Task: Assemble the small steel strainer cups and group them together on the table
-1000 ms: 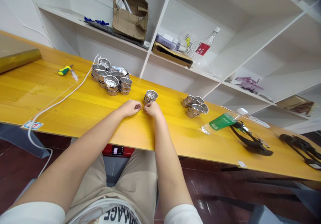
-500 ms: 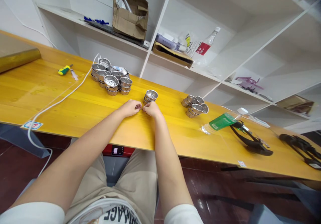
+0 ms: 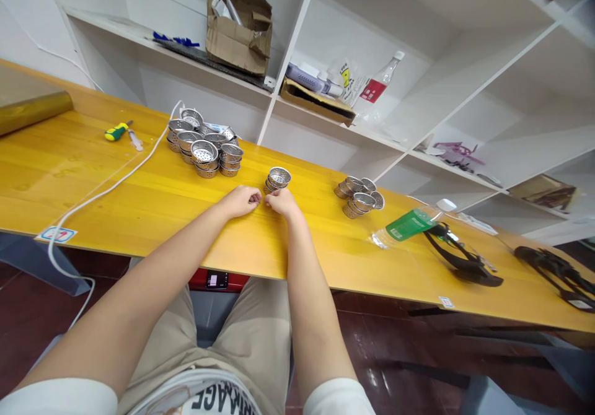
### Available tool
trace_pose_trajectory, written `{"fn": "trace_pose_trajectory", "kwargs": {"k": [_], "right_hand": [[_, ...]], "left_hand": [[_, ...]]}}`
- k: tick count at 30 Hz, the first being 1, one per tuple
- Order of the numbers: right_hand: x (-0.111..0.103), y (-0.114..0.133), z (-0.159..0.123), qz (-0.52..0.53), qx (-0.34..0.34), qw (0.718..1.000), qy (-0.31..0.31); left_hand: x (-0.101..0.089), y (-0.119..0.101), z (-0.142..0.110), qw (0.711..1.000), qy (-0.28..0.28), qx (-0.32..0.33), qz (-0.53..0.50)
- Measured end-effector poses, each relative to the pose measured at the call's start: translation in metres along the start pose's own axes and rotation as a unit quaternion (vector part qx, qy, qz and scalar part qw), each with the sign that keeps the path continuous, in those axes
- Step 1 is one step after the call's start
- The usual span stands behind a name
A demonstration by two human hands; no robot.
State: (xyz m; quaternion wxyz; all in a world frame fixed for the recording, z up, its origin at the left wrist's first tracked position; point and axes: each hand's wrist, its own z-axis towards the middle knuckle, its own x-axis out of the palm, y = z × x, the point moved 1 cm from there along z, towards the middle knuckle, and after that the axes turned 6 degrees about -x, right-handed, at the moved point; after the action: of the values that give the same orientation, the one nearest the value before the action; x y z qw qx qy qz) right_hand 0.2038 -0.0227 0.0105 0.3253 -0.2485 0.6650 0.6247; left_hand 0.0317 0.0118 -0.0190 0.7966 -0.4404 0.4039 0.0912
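Observation:
Side by side on the yellow table, my left hand point(image 3: 244, 202) and my right hand point(image 3: 281, 203) rest with fingers curled closed and a small gap between them. What the fingertips pinch, if anything, is hidden or too small to make out. Just behind my right hand stands a short stack of perforated metal cups point(image 3: 279, 176), its lower part partly covered by that hand. A larger cluster of stacked metal cups point(image 3: 204, 152) sits behind and left of my left hand. Another small group of these cups point(image 3: 363, 201) stands to the right, some tilted.
A white cable point(image 3: 116, 183) runs across the table at left, near a green-yellow screwdriver point(image 3: 116, 131). At right lie a green-labelled bottle point(image 3: 409, 225) and black straps point(image 3: 460, 260). White shelves behind hold a torn cardboard box point(image 3: 239, 37) and a red-labelled bottle point(image 3: 375, 87).
My hands have drawn very slightly apart beside the small stack, which stays in place. The whole view has shifted a little.

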Motion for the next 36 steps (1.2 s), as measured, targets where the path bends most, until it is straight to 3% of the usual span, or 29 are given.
{"fn": "trace_pose_trajectory", "kwargs": {"k": [4, 7, 9, 11, 16, 20, 24, 28, 30, 32, 34, 36], "right_hand": [[-0.009, 0.005, -0.004, 0.028, -0.06, 0.997, -0.042], [-0.013, 0.01, -0.007, 0.083, -0.13, 0.975, -0.158], [-0.015, 0.011, -0.009, 0.083, -0.147, 0.955, -0.244], [-0.015, 0.01, -0.009, 0.049, -0.146, 0.95, -0.272], [-0.01, 0.003, -0.005, -0.056, -0.138, 0.966, -0.211], [-0.007, 0.001, -0.002, -0.068, -0.13, 0.964, -0.22], [-0.009, 0.002, -0.003, -0.029, -0.123, 0.962, -0.241], [-0.011, 0.011, -0.007, 0.073, -0.108, 0.961, -0.245], [-0.008, 0.02, -0.01, 0.142, -0.115, 0.956, -0.231], [0.001, 0.029, -0.012, 0.21, -0.137, 0.949, -0.189], [0.013, 0.038, -0.014, 0.259, -0.163, 0.945, -0.116], [0.024, 0.045, -0.017, 0.287, -0.19, 0.938, -0.043]], "left_hand": [[-0.001, 0.0, -0.001, 1.0, 0.001, 0.008, -0.015], [-0.004, -0.002, -0.003, 1.0, -0.018, 0.015, -0.017], [-0.007, -0.005, -0.003, 0.998, -0.055, 0.03, -0.013], [-0.01, -0.008, -0.004, 0.993, -0.115, 0.04, -0.01], [-0.019, -0.011, -0.003, 0.976, -0.213, 0.028, -0.037], [-0.022, -0.011, -0.003, 0.981, -0.187, 0.034, -0.026], [-0.024, -0.009, -0.007, 0.985, -0.172, -0.005, -0.018], [-0.025, -0.007, -0.007, 0.976, -0.206, -0.028, -0.072], [-0.025, -0.007, -0.004, 0.953, -0.258, -0.051, -0.148], [-0.024, -0.008, 0.001, 0.914, -0.289, -0.086, -0.272], [-0.022, -0.009, 0.006, 0.871, -0.273, -0.109, -0.395], [-0.021, -0.01, 0.009, 0.845, -0.253, -0.112, -0.457]]}}
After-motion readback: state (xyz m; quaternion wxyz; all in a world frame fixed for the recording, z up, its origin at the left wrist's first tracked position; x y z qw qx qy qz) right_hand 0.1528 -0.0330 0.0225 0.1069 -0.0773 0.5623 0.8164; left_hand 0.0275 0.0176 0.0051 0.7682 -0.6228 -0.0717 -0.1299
